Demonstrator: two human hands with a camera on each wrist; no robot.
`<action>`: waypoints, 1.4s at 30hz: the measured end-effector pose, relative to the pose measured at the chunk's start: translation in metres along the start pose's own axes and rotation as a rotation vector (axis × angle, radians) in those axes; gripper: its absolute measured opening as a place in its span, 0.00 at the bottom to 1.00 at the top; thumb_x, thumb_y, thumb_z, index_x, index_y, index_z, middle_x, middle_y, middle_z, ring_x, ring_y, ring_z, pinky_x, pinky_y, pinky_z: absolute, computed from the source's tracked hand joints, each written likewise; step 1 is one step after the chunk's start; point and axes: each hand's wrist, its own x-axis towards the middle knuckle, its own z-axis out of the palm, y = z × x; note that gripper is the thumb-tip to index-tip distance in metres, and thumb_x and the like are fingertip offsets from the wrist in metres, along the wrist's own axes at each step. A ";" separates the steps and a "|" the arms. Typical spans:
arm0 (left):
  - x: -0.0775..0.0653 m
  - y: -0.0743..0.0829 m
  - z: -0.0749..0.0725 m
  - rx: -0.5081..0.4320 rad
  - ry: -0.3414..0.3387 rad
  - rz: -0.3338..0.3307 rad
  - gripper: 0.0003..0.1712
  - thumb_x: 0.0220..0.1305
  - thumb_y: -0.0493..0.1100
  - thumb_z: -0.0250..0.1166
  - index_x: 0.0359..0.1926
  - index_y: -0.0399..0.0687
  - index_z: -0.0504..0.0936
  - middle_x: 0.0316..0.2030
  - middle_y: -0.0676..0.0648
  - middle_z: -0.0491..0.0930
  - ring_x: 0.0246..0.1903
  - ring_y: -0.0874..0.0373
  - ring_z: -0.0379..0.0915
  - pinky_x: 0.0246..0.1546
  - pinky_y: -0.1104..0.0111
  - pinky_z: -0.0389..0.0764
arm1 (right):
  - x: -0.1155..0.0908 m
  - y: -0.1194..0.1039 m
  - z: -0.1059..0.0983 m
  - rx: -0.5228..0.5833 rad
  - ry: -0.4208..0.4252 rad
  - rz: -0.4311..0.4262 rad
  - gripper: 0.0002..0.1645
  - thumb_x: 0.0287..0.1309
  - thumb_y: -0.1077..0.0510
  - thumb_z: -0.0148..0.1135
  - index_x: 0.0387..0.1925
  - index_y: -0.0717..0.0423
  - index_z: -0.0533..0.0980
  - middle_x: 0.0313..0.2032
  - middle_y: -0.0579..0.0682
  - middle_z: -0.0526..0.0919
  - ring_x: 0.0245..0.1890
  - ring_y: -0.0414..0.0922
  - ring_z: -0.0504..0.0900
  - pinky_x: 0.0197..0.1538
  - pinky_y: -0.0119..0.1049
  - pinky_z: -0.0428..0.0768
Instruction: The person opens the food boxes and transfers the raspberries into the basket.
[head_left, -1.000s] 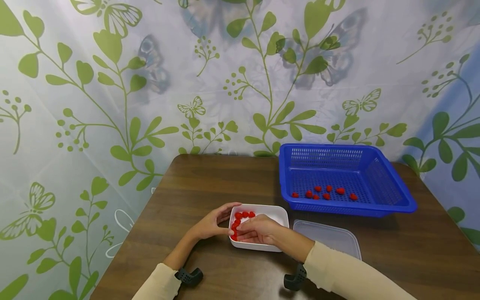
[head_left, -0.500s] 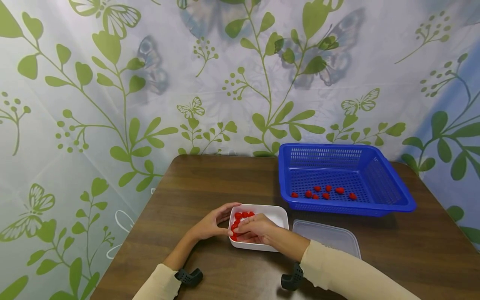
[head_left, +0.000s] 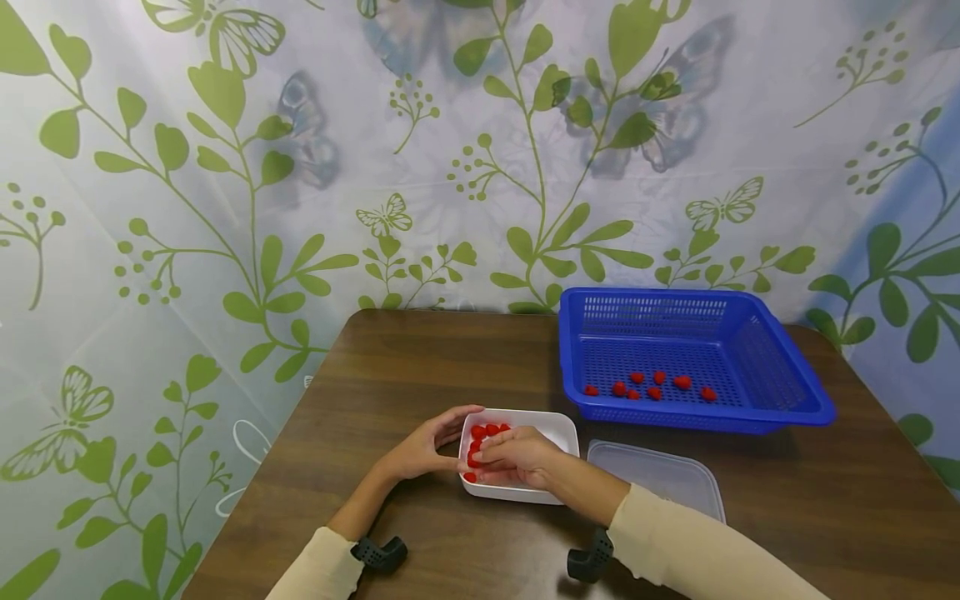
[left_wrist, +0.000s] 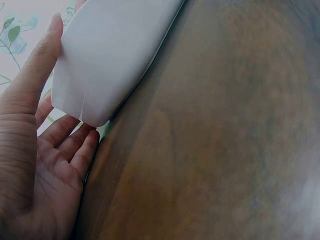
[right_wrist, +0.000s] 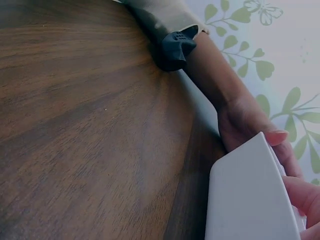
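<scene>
A white rectangular box (head_left: 567,425) stands on the table with several small red berries (head_left: 478,432) along its left end. My left hand (head_left: 416,446) holds that end, its thumb at the rim and the fingers around the far corner. In the left wrist view the thumb (left_wrist: 37,70) lies along the box wall. My right hand (head_left: 521,457) reaches into the box, its fingertips pinching a red berry (head_left: 473,459) beside the left wall. One berry (head_left: 469,477) lies in the near left corner. The right fingers partly hide the box floor.
A blue perforated basket (head_left: 787,367) with several red berries (head_left: 682,382) in it stands at the back right. A translucent lid (head_left: 660,475) lies right of the box on the brown table (head_left: 420,358). A patterned curtain (head_left: 420,167) hangs behind.
The right fingertips have shifted slightly among the berries at the box's left end, and the corner berry now shows apart from the others. The left hand keeps its hold.
</scene>
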 end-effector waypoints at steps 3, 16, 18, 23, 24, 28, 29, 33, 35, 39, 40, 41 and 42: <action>0.000 0.000 0.000 0.000 0.001 -0.003 0.47 0.61 0.43 0.74 0.76 0.54 0.60 0.72 0.45 0.64 0.72 0.47 0.62 0.70 0.60 0.66 | -0.003 -0.002 -0.002 0.026 -0.020 -0.026 0.22 0.62 0.70 0.65 0.54 0.82 0.74 0.37 0.60 0.88 0.35 0.51 0.90 0.42 0.43 0.87; 0.000 0.000 0.001 0.011 0.002 -0.024 0.46 0.61 0.44 0.73 0.76 0.56 0.60 0.73 0.47 0.63 0.72 0.49 0.61 0.70 0.61 0.66 | -0.015 -0.010 -0.014 0.059 -0.060 -0.114 0.15 0.63 0.71 0.63 0.48 0.80 0.79 0.34 0.56 0.88 0.34 0.47 0.89 0.44 0.40 0.87; 0.000 0.001 0.001 0.006 0.006 -0.030 0.47 0.61 0.42 0.74 0.76 0.56 0.61 0.73 0.48 0.63 0.72 0.49 0.61 0.70 0.62 0.65 | -0.018 -0.012 -0.017 0.060 -0.076 -0.125 0.14 0.63 0.72 0.62 0.48 0.80 0.79 0.35 0.56 0.88 0.34 0.46 0.89 0.45 0.41 0.87; 0.000 0.003 0.002 -0.009 0.016 -0.028 0.48 0.59 0.38 0.74 0.76 0.52 0.60 0.73 0.46 0.63 0.72 0.47 0.60 0.70 0.62 0.65 | -0.028 -0.020 -0.023 0.059 -0.107 -0.151 0.17 0.64 0.72 0.61 0.51 0.83 0.76 0.35 0.56 0.88 0.34 0.46 0.89 0.46 0.41 0.86; 0.000 0.003 0.002 -0.009 0.017 -0.028 0.48 0.59 0.38 0.74 0.76 0.51 0.60 0.73 0.46 0.63 0.73 0.46 0.60 0.71 0.62 0.65 | -0.031 -0.022 -0.024 0.058 -0.110 -0.153 0.17 0.64 0.72 0.61 0.51 0.83 0.75 0.35 0.56 0.88 0.34 0.46 0.89 0.46 0.41 0.86; -0.001 0.003 0.002 -0.002 0.014 -0.036 0.48 0.59 0.39 0.74 0.77 0.51 0.60 0.74 0.45 0.63 0.73 0.46 0.59 0.71 0.60 0.65 | -0.041 -0.031 -0.030 0.050 -0.107 -0.154 0.17 0.65 0.71 0.62 0.52 0.81 0.76 0.37 0.56 0.88 0.35 0.47 0.89 0.47 0.40 0.86; -0.001 0.003 0.002 0.002 0.015 -0.039 0.48 0.60 0.40 0.74 0.77 0.52 0.60 0.74 0.46 0.63 0.73 0.46 0.59 0.71 0.60 0.65 | -0.044 -0.034 -0.031 0.048 -0.105 -0.155 0.17 0.65 0.71 0.62 0.52 0.80 0.77 0.37 0.56 0.88 0.36 0.47 0.89 0.47 0.40 0.86; -0.001 0.003 0.002 0.013 0.018 -0.042 0.47 0.60 0.43 0.74 0.76 0.56 0.61 0.74 0.49 0.63 0.73 0.50 0.60 0.70 0.59 0.65 | -0.053 -0.044 -0.037 0.029 -0.086 -0.156 0.16 0.65 0.69 0.64 0.51 0.76 0.79 0.40 0.58 0.88 0.37 0.48 0.90 0.47 0.40 0.86; -0.001 0.003 0.002 0.021 0.023 -0.045 0.46 0.60 0.44 0.74 0.76 0.57 0.61 0.74 0.50 0.63 0.73 0.51 0.60 0.70 0.60 0.65 | -0.058 -0.049 -0.040 0.021 -0.079 -0.162 0.16 0.65 0.69 0.64 0.52 0.76 0.79 0.41 0.58 0.88 0.38 0.48 0.90 0.48 0.40 0.86; -0.001 0.003 0.002 0.037 0.029 -0.040 0.46 0.60 0.43 0.74 0.76 0.57 0.62 0.73 0.51 0.63 0.73 0.51 0.60 0.70 0.61 0.66 | -0.067 -0.057 -0.045 0.013 -0.069 -0.167 0.15 0.65 0.68 0.65 0.50 0.74 0.80 0.41 0.58 0.88 0.39 0.48 0.90 0.48 0.39 0.85; -0.001 0.003 0.002 0.038 0.030 -0.036 0.46 0.60 0.43 0.74 0.76 0.57 0.62 0.73 0.51 0.64 0.73 0.51 0.60 0.70 0.62 0.66 | -0.069 -0.059 -0.047 0.012 -0.067 -0.168 0.14 0.65 0.68 0.65 0.50 0.73 0.81 0.41 0.58 0.88 0.39 0.48 0.90 0.49 0.39 0.85; -0.001 0.003 0.002 0.037 0.031 -0.033 0.47 0.60 0.42 0.74 0.76 0.56 0.62 0.73 0.50 0.64 0.73 0.51 0.60 0.70 0.63 0.66 | -0.071 -0.062 -0.048 0.009 -0.065 -0.168 0.13 0.65 0.68 0.65 0.49 0.72 0.81 0.41 0.57 0.88 0.40 0.48 0.90 0.49 0.39 0.85; -0.001 0.004 0.002 0.035 0.032 -0.031 0.47 0.60 0.42 0.74 0.76 0.56 0.62 0.73 0.50 0.64 0.73 0.51 0.60 0.70 0.64 0.66 | -0.074 -0.064 -0.049 0.008 -0.059 -0.167 0.13 0.65 0.67 0.65 0.49 0.71 0.82 0.41 0.57 0.88 0.40 0.48 0.90 0.49 0.39 0.85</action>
